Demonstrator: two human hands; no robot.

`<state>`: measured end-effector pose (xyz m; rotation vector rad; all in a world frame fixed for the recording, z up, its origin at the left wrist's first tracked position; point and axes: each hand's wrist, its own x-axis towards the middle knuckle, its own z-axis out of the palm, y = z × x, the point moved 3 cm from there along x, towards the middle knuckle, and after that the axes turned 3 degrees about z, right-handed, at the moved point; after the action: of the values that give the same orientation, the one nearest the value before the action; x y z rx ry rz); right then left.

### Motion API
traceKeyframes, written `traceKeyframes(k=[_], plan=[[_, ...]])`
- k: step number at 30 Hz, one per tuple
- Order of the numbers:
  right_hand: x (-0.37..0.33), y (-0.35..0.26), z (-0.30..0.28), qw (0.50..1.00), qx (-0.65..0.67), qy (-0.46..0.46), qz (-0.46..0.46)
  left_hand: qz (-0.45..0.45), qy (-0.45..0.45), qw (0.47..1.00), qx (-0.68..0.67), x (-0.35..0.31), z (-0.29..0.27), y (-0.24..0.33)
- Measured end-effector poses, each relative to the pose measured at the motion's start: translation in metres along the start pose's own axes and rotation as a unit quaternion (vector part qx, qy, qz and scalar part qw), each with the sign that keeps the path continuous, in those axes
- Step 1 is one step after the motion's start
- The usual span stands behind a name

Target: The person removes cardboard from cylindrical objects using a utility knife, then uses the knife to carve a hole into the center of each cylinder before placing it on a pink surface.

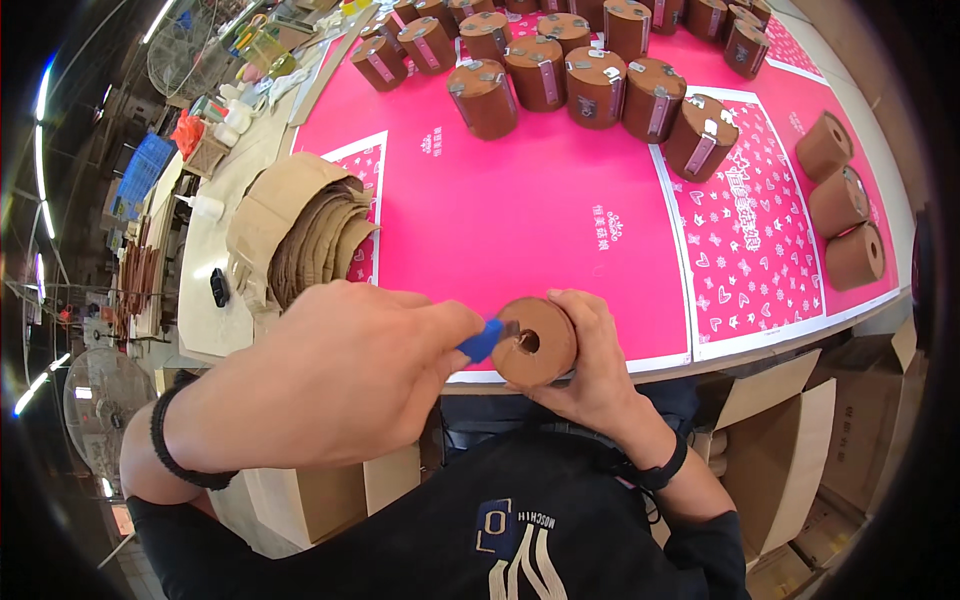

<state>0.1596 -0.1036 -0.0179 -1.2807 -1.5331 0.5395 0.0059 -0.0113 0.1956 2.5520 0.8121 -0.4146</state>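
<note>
My right hand [595, 365] grips a brown cylinder [556, 345] near the table's front edge, its round end with a central hole turned up toward me. My left hand [350, 365] is closed around a small blue-handled tool [483, 341]. The tool's short dark tip touches or lies just over the cylinder's end beside the hole; its exact kind is not clear. Beyond my left hand a curved stack of brown sheets [285, 215] rests on the table.
Several brown cylinders with straps and metal fittings [595, 90] stand across the far side of the pink-covered table [480, 210]. Three plain brown cylinders [855, 255] lie at the right. A white squeeze bottle [206, 207] is at the left. An opened cardboard box [775, 460] sits below the right edge.
</note>
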Motion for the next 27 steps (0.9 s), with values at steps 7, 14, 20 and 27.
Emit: traceKeyframes(k=[7,14,20,27], plan=[[0.001,-0.005,0.000,1.000,-0.018,-0.004,0.003,0.023,-0.015,1.000,-0.008,0.007,0.018,-0.005],[-0.001,-0.001,-0.003,1.000,-0.016,-0.010,0.019,-0.003,-0.007,0.999,-0.050,0.004,0.036,0.001],[-0.007,0.003,-0.002,0.999,-0.013,-0.015,0.036,0.051,0.122,0.973,-0.190,-0.003,0.061,-0.013],[-0.015,0.012,0.003,0.997,0.028,0.012,0.073,0.016,0.143,0.984,-0.101,-0.017,0.052,-0.001]])
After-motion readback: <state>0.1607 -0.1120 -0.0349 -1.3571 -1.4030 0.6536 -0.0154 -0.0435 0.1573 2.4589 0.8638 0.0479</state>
